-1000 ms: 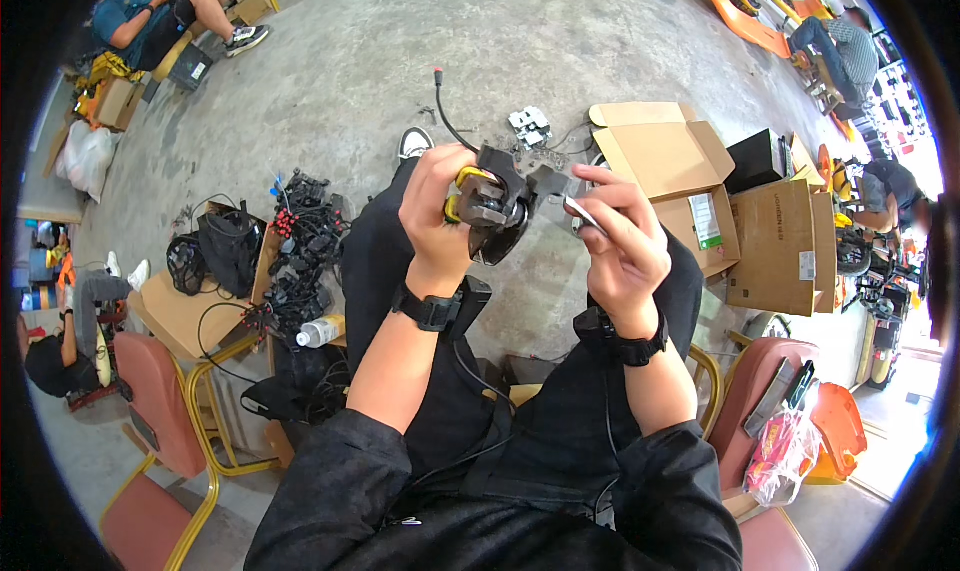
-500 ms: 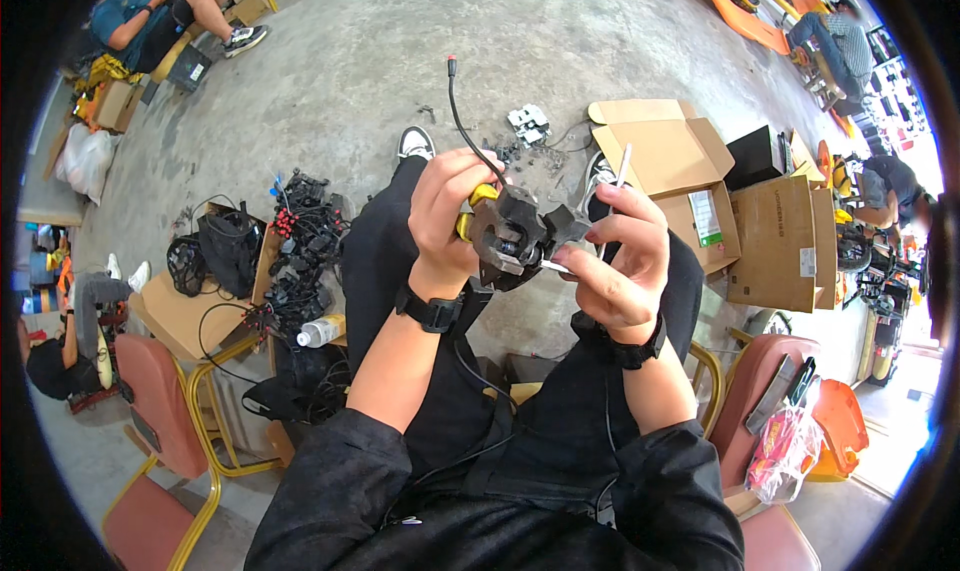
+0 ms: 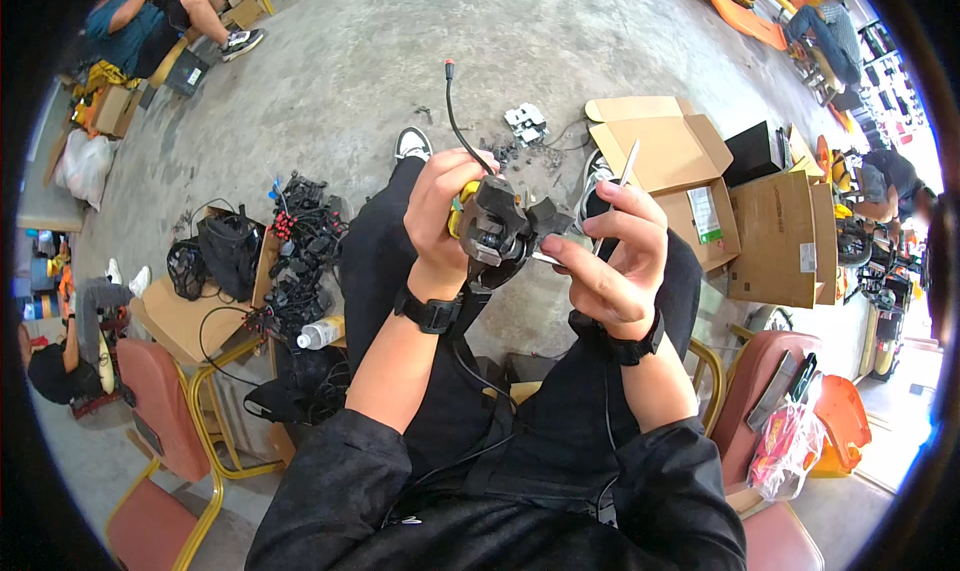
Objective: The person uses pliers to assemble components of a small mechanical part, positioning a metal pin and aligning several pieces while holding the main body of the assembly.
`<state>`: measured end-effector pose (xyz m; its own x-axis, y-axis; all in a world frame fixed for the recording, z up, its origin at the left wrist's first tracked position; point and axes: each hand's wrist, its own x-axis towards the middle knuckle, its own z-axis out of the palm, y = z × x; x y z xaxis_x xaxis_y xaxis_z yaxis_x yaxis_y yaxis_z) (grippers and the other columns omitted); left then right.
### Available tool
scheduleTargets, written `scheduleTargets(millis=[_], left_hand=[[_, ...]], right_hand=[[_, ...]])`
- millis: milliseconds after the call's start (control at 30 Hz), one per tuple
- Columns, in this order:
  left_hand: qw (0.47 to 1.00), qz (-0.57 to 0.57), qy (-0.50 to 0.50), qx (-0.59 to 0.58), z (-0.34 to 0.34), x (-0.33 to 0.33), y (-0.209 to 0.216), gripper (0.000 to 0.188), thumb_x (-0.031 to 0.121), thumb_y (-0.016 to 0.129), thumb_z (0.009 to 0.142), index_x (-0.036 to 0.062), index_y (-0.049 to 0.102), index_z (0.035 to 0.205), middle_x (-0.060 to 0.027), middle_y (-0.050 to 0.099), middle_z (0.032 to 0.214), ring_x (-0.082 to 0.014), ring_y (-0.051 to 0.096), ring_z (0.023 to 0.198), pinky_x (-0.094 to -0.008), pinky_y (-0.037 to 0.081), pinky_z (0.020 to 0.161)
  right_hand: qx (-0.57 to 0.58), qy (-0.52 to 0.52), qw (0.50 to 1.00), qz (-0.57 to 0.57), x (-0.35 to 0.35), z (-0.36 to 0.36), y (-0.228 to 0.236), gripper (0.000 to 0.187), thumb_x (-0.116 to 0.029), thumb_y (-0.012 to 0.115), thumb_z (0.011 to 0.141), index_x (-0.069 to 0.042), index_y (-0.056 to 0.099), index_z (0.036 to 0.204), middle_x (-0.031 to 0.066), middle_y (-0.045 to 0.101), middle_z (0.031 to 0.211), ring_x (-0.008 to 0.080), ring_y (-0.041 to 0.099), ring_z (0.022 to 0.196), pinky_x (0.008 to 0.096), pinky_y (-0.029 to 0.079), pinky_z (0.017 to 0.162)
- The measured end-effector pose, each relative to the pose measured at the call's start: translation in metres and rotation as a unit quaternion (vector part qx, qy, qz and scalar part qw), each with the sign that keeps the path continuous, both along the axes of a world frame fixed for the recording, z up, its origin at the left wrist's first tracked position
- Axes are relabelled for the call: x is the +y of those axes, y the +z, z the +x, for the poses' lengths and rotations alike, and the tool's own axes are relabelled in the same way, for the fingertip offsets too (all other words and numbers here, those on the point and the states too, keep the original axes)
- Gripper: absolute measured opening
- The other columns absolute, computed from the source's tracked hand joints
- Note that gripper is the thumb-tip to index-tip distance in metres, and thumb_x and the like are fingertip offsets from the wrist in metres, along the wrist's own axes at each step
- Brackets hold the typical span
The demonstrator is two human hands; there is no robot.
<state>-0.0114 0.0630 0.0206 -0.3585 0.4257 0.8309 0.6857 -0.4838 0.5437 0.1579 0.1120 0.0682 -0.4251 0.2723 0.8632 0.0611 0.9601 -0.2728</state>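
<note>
Above my lap, my left hand (image 3: 443,206) is closed around a dark, blocky mechanical part (image 3: 493,233) with an open jaw-like body. A yellow piece (image 3: 462,209) shows on its left side. From its top a black cable (image 3: 457,121) rises, ending in a small red-tipped connector. My right hand (image 3: 620,266) is closed on a slim silver rod-like tool (image 3: 629,163), whose upper end sticks up past the fingers. Its pale lower end shows beside the part's right side. The right fingertips are close to the part; whether they touch it is hard to tell.
Black cables and small parts (image 3: 300,251) heap up at left, beside a cardboard box and a bottle (image 3: 321,333). A white metal piece (image 3: 526,123) lies on the floor ahead among small bits. Open cartons (image 3: 665,151) stand at right. Red chairs (image 3: 165,406) flank me; other people sit farther off.
The dark part has turned in my left hand and shifted slightly left, showing its inside differently. My right hand and the silver tool have tilted a little with it.
</note>
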Motion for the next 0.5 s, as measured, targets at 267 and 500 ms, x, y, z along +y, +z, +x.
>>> scheduleTargets(millis=[267, 500], left_hand=[[0.999, -0.024, 0.03, 0.019, 0.0013, -0.0008, 0.0041, 0.017, 0.005, 0.064, 0.077, 0.0005, 0.056, 0.091, -0.0115, 0.064, 0.087, -0.0242, 0.063, 0.079, -0.0309, 0.05, 0.07], [0.998, -0.058, 0.012, -0.008, 0.0, -0.0016, 0.0043, 0.021, 0.006, 0.068, 0.073, 0.0, 0.058, 0.09, -0.0114, 0.064, 0.084, -0.0244, 0.063, 0.075, -0.0298, 0.049, 0.068]], right_hand=[[-0.01, -0.077, 0.991, 0.11, 0.0025, -0.0008, 0.0016, 0.035, -0.013, 0.074, 0.056, -0.026, 0.073, 0.088, -0.0013, 0.052, 0.09, 0.0215, 0.055, 0.101, 0.0346, 0.039, 0.084], [-0.064, -0.142, 0.986, 0.064, -0.0025, -0.0002, 0.0064, 0.037, -0.01, 0.072, 0.059, -0.025, 0.071, 0.094, -0.0015, 0.053, 0.09, 0.0198, 0.057, 0.101, 0.0331, 0.031, 0.086]])
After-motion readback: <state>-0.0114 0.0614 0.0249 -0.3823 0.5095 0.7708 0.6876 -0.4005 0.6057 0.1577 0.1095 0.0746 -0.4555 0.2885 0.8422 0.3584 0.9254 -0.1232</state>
